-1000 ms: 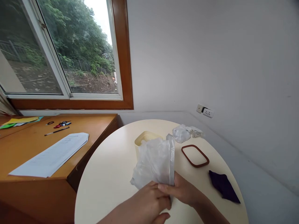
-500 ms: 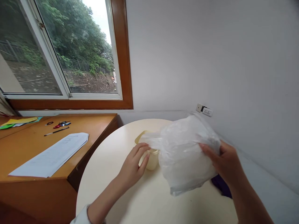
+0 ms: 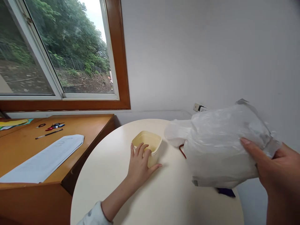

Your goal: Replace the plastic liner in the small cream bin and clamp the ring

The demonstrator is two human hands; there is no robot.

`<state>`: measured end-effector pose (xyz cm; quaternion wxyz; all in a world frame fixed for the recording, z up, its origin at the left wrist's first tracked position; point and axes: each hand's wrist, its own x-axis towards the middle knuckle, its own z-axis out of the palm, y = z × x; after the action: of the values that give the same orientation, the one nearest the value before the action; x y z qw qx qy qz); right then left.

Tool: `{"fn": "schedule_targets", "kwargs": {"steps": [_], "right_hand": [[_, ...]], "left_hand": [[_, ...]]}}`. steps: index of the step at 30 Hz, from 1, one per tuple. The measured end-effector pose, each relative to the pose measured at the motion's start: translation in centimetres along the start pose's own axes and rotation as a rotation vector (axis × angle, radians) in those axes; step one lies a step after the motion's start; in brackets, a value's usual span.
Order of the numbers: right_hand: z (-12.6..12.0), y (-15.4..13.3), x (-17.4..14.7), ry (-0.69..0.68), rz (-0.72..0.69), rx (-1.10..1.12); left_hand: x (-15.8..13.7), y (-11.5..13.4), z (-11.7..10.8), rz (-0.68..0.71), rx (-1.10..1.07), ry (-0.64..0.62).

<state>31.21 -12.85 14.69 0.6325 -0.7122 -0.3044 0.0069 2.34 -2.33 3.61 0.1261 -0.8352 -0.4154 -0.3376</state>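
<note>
Grips, with the right hand (image 3: 276, 170), the right end of a crumpled bag of translucent white plastic film (image 3: 222, 147), pressing with the thumb on the near face. Holds this bag above the right part of a smooth, round, cream-coloured table (image 3: 164, 200). Shows glossy wrinkles along the upper face of the film and a smoother surface below. Masks most of a thin, reddish-brown frame (image 3: 182, 152) and most of a dark purple piece of cloth (image 3: 226, 192).

Places the left hand (image 3: 140, 164) well apart from the right, loosely spread at the near side of a pale yellow, open-topped plastic container (image 3: 153, 142) with rounded corners. Extends the fingers over the near rim and the thumb outward; cannot tell whether contact is firm. Stands the container upright on the table, left of the bag.

Carries, on an orange-brown wooden desk (image 3: 77, 125), a flat white paper sheet (image 3: 47, 161) and a slim dark pen (image 3: 49, 134).
</note>
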Motion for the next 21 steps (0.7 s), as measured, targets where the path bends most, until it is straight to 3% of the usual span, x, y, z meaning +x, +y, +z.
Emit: {"fn": "schedule_targets", "kwargs": {"steps": [6,13,18,21], "right_hand": [[0.6,-0.2,-0.3,-0.274,0.015,-0.023],[1.4,-1.0,-1.0,-0.380,0.031,0.015],[1.6,-1.4,-1.3,-0.510,0.147,0.203],[1.9,-1.3,-1.7,-0.628,0.196,0.372]], "left_hand": [[0.6,-3.1,0.5,0.031,-0.141,-0.060],[1.9,-8.1,-0.9,-0.128,-0.245,-0.177],[1.6,-6.4,-2.4,-0.099,-0.378,-0.159],[0.5,-3.6,-2.4,-0.067,-0.549,-0.313]]}}
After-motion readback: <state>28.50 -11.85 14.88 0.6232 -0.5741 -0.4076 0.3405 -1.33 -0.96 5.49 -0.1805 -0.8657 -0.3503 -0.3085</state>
